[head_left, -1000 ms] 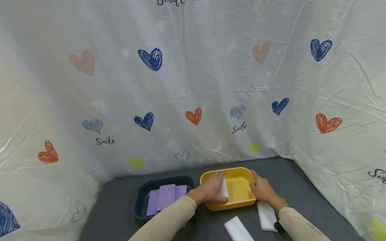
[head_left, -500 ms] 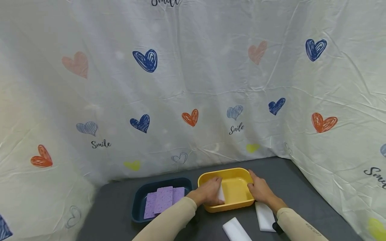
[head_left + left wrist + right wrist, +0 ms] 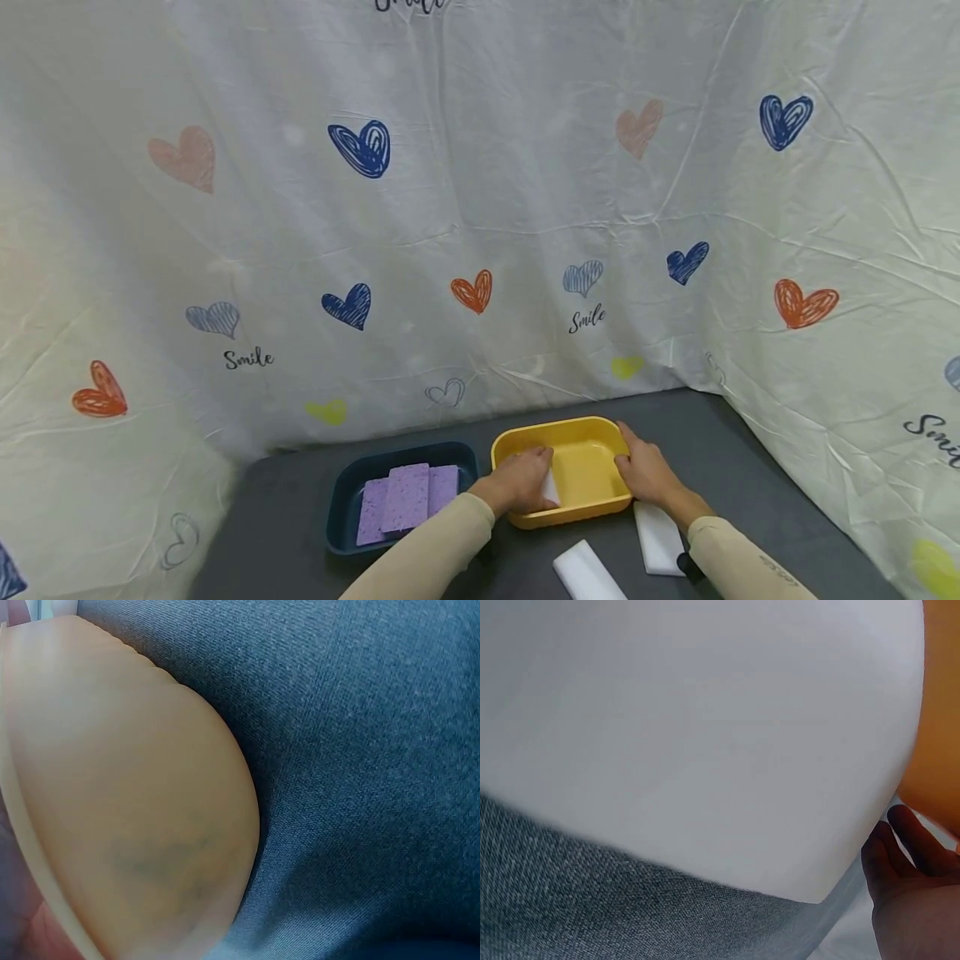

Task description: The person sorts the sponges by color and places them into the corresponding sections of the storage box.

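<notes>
Inside the yellow basin (image 3: 592,468), my left hand (image 3: 519,483) holds a white sponge block (image 3: 551,490) low against the left part of the floor. The hand covers most of that block. My right hand (image 3: 647,471) grips the basin's right rim, thumb on the inner side. Filling most of the left wrist view is the basin's outer wall (image 3: 135,750), with a bit of the hand behind its rim. A second white sponge block (image 3: 658,537) lies on the table under my right wrist and looms large in the right wrist view, fingers (image 3: 915,840) beyond it.
Left of the yellow basin stands a dark blue basin (image 3: 337,525) with several purple sponges (image 3: 408,498) in it. Another white block (image 3: 588,571) lies on the grey table (image 3: 270,517) in front. A white curtain (image 3: 480,167) with hearts hangs behind and at the sides.
My left hand has lowered the white block deeper into the yellow basin, toward its floor. My right hand keeps its grip on the rim. The head view has shifted slightly.
</notes>
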Demonstrator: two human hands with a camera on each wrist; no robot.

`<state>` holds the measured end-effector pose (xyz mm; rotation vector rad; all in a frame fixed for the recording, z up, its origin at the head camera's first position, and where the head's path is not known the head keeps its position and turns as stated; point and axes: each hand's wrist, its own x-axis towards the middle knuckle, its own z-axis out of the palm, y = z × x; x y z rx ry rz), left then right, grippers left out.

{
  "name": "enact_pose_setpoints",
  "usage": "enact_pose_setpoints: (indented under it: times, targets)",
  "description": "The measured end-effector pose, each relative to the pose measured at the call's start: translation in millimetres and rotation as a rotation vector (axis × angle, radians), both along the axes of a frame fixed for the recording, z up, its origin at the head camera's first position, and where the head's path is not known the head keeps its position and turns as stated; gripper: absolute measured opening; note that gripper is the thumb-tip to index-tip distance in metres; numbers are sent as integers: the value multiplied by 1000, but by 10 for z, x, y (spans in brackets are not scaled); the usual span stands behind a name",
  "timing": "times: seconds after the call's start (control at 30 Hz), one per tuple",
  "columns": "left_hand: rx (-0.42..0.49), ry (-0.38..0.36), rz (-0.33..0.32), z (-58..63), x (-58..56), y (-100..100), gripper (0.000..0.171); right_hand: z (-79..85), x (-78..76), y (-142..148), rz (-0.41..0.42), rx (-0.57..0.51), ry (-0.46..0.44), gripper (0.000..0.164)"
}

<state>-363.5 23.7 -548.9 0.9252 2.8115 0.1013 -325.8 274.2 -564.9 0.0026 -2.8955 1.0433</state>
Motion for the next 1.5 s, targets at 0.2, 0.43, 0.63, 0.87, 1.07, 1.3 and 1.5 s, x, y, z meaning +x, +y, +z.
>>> enact_pose_setpoints:
  times: [0.2, 0.43, 0.63, 0.87, 1.07, 1.3, 1.5]
  targets:
    - [53, 9, -19, 114, 89, -35, 91, -5, -3, 11, 17, 13, 7, 64]
    - [60, 40, -29, 111, 80, -46, 95, -11, -10, 22, 23, 17, 11, 64]
    - [54, -1, 2, 133, 118, -62, 99, -23, -4, 2, 23, 20, -12, 65]
    - [77, -11, 4, 174, 142, -88, 101, -22, -7, 11, 40, 13, -4, 65]
    - [126, -27, -14, 240, 183, -124, 100, -10, -6, 23, 42, 30, 7, 65]
    - [202, -33, -18, 303, 248, -185, 98, 34, 16, -10, 34, 24, -15, 65]
    - [275, 12, -36, 338, 310, -223, 95, 50, 22, -18, 31, 27, -16, 65]
